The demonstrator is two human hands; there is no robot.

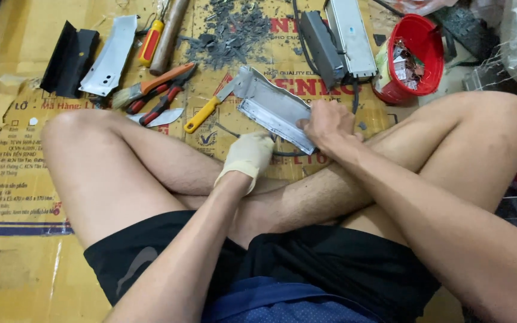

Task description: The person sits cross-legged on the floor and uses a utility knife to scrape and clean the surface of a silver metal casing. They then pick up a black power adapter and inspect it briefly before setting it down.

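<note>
Cardboard covers the floor where a person sits cross-legged, both hands working over the shins. The right hand, bare, is clamped on the near right end of a long grey metal casing, which lies tilted across the cardboard just ahead of the crossed legs. The left hand, in a pale glove, is curled closed just below the casing's lower edge; whether it grips anything I cannot tell. A yellow-handled knife lies with its blade touching the casing's far left end.

To the left lie red-handled pliers, a brush with an orange handle, a loose blade-shaped metal scrap, a bent grey metal plate and a black angled cover. Further up sit a yellow-and-red screwdriver beside a wooden handle, and a heap of dark grey debris. Beyond the casing stand two more box-shaped metal units, side by side, and to their right a red bucket holding small scraps
</note>
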